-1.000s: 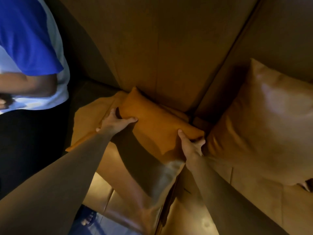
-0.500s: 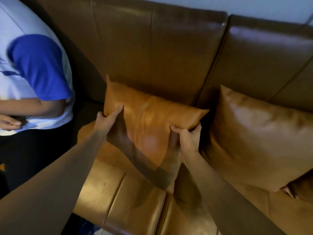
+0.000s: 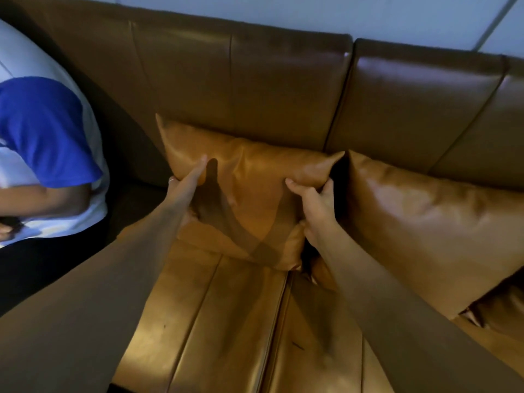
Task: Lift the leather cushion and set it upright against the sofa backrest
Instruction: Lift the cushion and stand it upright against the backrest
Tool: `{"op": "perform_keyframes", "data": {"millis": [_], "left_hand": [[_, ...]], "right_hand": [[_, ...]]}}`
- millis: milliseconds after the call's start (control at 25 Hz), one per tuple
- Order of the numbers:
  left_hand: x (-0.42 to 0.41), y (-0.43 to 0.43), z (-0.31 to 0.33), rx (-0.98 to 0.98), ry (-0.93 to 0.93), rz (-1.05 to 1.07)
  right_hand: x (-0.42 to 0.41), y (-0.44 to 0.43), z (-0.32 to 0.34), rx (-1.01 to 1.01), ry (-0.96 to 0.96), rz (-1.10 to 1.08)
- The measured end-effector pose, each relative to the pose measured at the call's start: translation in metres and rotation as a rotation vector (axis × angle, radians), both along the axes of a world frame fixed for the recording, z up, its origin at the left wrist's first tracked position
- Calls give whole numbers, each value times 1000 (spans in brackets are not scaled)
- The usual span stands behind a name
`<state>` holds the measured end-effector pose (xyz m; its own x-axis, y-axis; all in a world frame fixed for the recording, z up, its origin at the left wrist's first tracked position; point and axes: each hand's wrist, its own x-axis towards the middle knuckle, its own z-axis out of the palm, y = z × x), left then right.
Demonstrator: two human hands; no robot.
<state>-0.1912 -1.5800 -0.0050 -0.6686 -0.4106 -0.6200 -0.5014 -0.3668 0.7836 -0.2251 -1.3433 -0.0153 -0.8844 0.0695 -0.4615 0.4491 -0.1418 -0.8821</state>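
A tan leather cushion (image 3: 249,182) stands nearly upright on the sofa seat, its top edge leaning on the brown sofa backrest (image 3: 241,86). My left hand (image 3: 184,188) grips its left side, thumb on the front face and fingers hidden behind. Its right side, near the upper corner, is pinched in my right hand (image 3: 314,205), thumb in front, fingers curled behind. The cushion's bottom edge rests on the seat (image 3: 215,321).
A second, larger leather cushion (image 3: 431,231) leans on the backrest just right of the first, almost touching it. A person in a white and blue shirt (image 3: 42,143) sits at the left end of the sofa. A pale wall (image 3: 312,12) runs behind.
The cushion went from lying flat on the seat to standing up against the backrest, raised by both hands. My view has tilted upward, showing the backrest top and wall.
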Motion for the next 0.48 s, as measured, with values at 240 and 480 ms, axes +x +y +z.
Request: {"op": "perform_keyframes", "data": {"millis": [240, 480], "left_hand": [[-14, -2, -5, -91, -70, -21], [-20, -2, -6, -148, -73, -7]], "right_hand": [[-17, -3, -8, 94, 24, 18], [-23, -6, -13, 192, 31, 22]]}}
